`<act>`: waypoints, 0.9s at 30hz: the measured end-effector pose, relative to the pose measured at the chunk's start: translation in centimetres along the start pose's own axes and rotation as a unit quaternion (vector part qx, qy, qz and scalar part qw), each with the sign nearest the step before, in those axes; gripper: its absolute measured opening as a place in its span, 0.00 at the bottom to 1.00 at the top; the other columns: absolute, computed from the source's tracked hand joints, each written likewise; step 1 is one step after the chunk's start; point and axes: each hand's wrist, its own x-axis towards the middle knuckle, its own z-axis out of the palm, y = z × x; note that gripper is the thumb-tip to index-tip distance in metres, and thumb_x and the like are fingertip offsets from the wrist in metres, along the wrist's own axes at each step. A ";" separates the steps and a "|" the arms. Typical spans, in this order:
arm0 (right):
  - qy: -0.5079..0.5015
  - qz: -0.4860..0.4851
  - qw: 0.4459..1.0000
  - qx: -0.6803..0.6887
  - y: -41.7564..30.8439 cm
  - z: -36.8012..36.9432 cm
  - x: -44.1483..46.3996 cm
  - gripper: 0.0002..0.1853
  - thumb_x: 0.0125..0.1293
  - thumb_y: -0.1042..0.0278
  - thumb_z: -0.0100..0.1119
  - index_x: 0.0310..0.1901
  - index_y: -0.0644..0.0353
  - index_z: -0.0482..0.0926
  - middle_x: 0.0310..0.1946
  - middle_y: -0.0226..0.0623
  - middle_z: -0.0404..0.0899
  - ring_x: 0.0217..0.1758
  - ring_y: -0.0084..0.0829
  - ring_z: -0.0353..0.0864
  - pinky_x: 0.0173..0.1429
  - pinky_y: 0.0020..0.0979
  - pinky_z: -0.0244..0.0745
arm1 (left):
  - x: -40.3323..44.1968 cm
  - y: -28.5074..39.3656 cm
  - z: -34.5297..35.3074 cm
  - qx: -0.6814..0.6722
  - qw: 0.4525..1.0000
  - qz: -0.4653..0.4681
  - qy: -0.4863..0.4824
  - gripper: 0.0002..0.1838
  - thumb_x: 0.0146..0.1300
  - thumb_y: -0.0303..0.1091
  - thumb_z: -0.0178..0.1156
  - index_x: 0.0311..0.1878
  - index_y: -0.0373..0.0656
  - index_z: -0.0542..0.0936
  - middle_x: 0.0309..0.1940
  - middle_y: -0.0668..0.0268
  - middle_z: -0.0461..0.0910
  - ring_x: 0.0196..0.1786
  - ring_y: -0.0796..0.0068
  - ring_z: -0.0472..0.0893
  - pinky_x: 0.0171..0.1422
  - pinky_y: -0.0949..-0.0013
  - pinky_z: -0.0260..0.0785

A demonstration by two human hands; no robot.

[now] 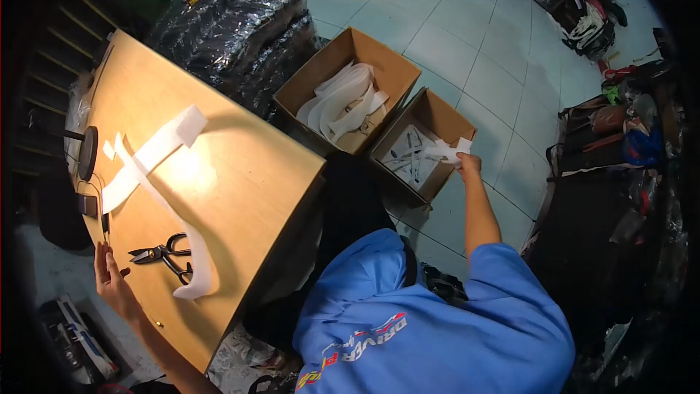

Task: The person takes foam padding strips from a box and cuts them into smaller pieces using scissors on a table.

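My right hand (470,166) pinches a white strip piece (448,151) over the smaller cardboard box (456,125), which holds white pieces and thin dark items. My left hand (113,283) is at the table's left edge, its fingers stretched out, just below a thin dark tool (106,225). On the wooden table (251,175) lie black-handled scissors (162,254). A long curved white strip (195,248) lies beside them and crosses a wider white strip (157,153).
A larger cardboard box (394,73) holds curved white strips. Behind it stands a bundle wrapped in black plastic (233,29). A round black lamp-like object (88,153) is at the table's left edge. Cluttered shelves (620,131) line the right side.
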 end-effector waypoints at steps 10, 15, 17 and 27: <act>0.113 -0.010 0.992 -0.061 0.3 0.5 -0.5 0.08 0.56 0.67 0.61 0.29 0.64 0.78 0.22 0.32 0.76 0.21 0.25 0.72 0.22 0.28 0.67 | 1.6 6.8 5.3 0.192 0.927 0.292 -0.134 0.21 0.65 0.23 0.55 0.63 0.41 0.72 0.60 0.61 0.75 0.61 0.70 0.74 0.55 0.66 0.73; -0.039 -0.027 0.995 0.089 0.2 -2.0 -2.3 0.09 0.56 0.65 0.59 0.33 0.62 0.80 0.28 0.33 0.79 0.29 0.26 0.77 0.34 0.29 0.71 | 3.8 8.9 11.0 0.136 0.896 0.271 -0.326 0.37 0.53 0.25 0.66 0.67 0.40 0.65 0.67 0.50 0.64 0.71 0.56 0.62 0.74 0.61 0.52; -0.042 0.000 0.998 0.044 -0.4 -2.2 -2.2 0.18 0.59 0.62 0.58 0.48 0.64 0.78 0.43 0.37 0.80 0.48 0.30 0.78 0.52 0.36 0.70 | 5.1 8.3 12.6 0.122 0.880 0.306 -0.341 0.39 0.52 0.29 0.68 0.68 0.40 0.63 0.67 0.50 0.64 0.71 0.53 0.61 0.74 0.60 0.54; -0.082 -0.033 0.995 0.037 -5.6 -0.7 -6.6 0.20 0.67 0.62 0.54 0.58 0.62 0.72 0.53 0.38 0.75 0.56 0.34 0.75 0.52 0.32 0.71 | 7.1 7.3 15.4 0.186 0.896 0.258 -0.309 0.34 0.51 0.37 0.67 0.63 0.43 0.70 0.63 0.52 0.69 0.58 0.52 0.75 0.61 0.57 0.67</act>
